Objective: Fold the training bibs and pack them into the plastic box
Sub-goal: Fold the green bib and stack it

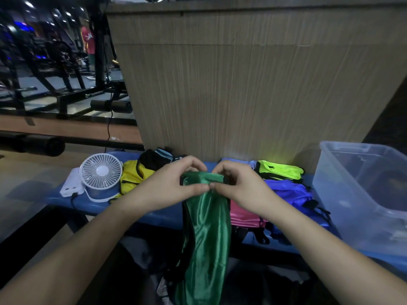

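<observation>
A shiny green bib (206,234) hangs down in front of the blue bench (158,216). My left hand (174,186) and my right hand (240,188) pinch its top edge side by side, thumbs nearly touching. On the bench lie other bibs: a yellow one (134,175) at the left, a black one (154,159) behind it, a pink one (244,216) under my right wrist, a purple one (290,192) and a neon green one (279,170) to the right. The clear plastic box (343,194) stands at the bench's right end, open.
A small white fan (101,172) and a white power bank (70,183) sit at the bench's left end. A tall wood-grain panel (242,84) rises right behind the bench. Gym machines (55,62) and a person in red stand far back left.
</observation>
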